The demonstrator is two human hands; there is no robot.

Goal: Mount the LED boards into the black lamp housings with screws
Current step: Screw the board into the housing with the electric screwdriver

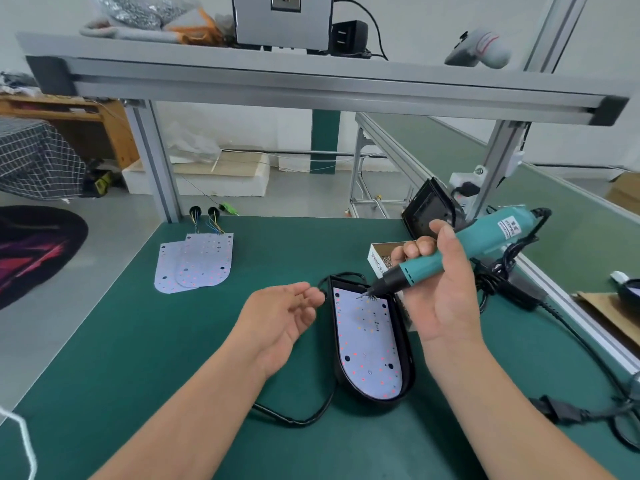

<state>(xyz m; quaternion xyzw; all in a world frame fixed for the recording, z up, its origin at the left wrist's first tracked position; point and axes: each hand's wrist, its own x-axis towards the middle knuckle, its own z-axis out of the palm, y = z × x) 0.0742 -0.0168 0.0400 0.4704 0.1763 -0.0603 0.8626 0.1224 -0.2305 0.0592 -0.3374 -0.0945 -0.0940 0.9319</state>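
— What's the right hand doing?

— It grips a teal electric screwdriver, fingers wrapped round the barrel and thumb up along it. The bit slants down and to the left of that hand, its tip at the far end of the LED board. Whether it touches the board, I can't tell.

— And the board itself?

— It lies inside the black lamp housing, which rests flat on the green bench mat between the two hands, just below the right one.

— The left hand?

— Palm up, fingers loosely bent and relaxed, tips just beside the housing's far left corner. I can make out nothing in it.

— Anything else nearby?

— A black cable runs from the housing and loops under the left wrist. Two spare LED boards lie overlapping, well beyond the left hand, with coloured wires at their far edge. Just behind the right hand's knuckles sits an open cardboard box of screws, and beyond it a second black housing stands tilted on edge.
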